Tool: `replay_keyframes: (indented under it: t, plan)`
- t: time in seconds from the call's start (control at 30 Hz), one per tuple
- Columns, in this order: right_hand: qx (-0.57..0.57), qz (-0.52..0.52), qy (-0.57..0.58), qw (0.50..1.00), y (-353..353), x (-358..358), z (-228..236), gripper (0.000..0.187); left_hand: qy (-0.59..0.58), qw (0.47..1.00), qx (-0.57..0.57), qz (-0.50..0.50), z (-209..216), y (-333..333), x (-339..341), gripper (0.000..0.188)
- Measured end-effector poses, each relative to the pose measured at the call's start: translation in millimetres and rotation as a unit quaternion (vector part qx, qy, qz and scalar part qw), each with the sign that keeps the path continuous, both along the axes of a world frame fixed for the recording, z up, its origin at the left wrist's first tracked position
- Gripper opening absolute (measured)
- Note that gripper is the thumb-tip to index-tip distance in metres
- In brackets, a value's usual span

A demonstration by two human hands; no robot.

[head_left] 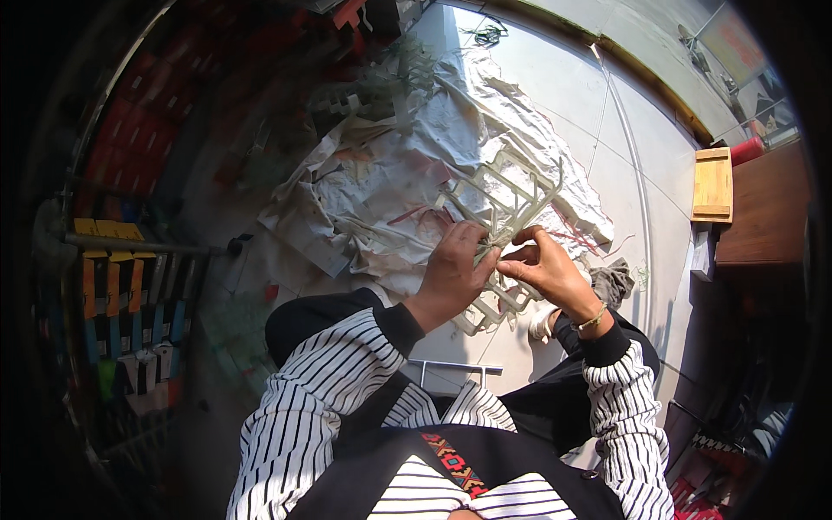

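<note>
Between my hands is a lattice (511,184) of pale, cream-green flat strips, woven into open squares and partly lit by the sun. Its strips gather in a tangle or knot where my fingers meet, with loose ends rising at the upper right. My left hand (454,267) is closed on the gathered strips, its thumb pressed toward the fingers. From the right, my right hand (555,276) pinches at the same spot with thumb and fingers; the exact strip between them is partly hidden. The lower part of the lattice hangs below my hands, above the floor.
A crumpled white sheet (364,221) covers the floor ahead, with reddish strands (576,234) at its right. A dark grey cloth (612,284) lies by my shoe. Shelves of boxes (130,295) line the left. A small wooden stool (712,185) stands right, beside a brown cabinet (763,212).
</note>
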State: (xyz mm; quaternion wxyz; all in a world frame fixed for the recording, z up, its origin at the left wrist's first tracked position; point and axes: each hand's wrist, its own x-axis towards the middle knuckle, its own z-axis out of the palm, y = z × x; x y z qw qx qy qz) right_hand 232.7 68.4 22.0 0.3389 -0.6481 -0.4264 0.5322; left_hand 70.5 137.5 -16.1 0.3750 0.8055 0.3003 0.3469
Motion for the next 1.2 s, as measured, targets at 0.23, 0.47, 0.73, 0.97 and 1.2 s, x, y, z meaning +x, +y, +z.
replay_keyframes:
  t: [0.23,0.47,0.73,0.97,1.2]
  plan:
    - [-0.008,0.007,0.042,0.999,-7.3,8.8,1.5,0.048,-0.004,0.962,-0.267,-0.058,1.6,7.7,-13.8,0.018]
    - [0.028,-0.059,0.135,0.989,-6.7,17.5,28.5,0.057,-0.048,0.874,-0.467,-0.128,16.6,46.9,-30.5,0.025]
    - [0.010,-0.032,0.212,0.977,-9.0,14.8,46.8,0.059,-0.027,0.878,-0.417,-0.234,36.3,47.8,-29.5,0.035]
    - [0.042,-0.019,0.274,0.961,-10.7,16.5,50.8,0.059,-0.140,0.782,-0.558,-0.239,23.0,34.7,-26.1,0.048]
    - [0.138,0.038,-0.062,0.988,0.4,4.0,39.4,0.020,-0.246,0.644,-0.703,-0.174,19.6,10.5,-13.9,0.055]
